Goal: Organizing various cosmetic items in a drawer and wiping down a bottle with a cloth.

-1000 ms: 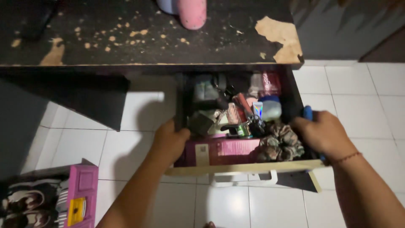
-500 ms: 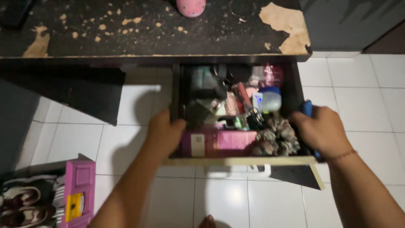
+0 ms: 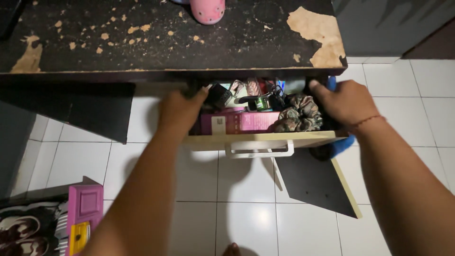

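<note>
A cluttered drawer (image 3: 258, 140) sticks a short way out from under a worn black desk (image 3: 156, 38). My left hand (image 3: 180, 111) grips its left side wall. My right hand (image 3: 343, 102) grips its right side wall and also holds a blue cloth-like thing (image 3: 342, 144) that hangs below the wrist. Inside the drawer lie a pink box (image 3: 239, 122), a camouflage-patterned scrunchie (image 3: 296, 116), a small green-labelled jar (image 3: 261, 102) and other small items. A pale handle (image 3: 259, 152) is fixed to the drawer front.
A pink bottle (image 3: 207, 10) stands at the desk's far edge. A dark loose panel (image 3: 315, 182) hangs under the drawer at the right. On the white tiled floor (image 3: 246, 223) at lower left sits a pink box (image 3: 80, 220) beside shoes (image 3: 23, 234).
Both hands have pushed the drawer inward under the desk. Most of its contents are now hidden beneath the desktop.
</note>
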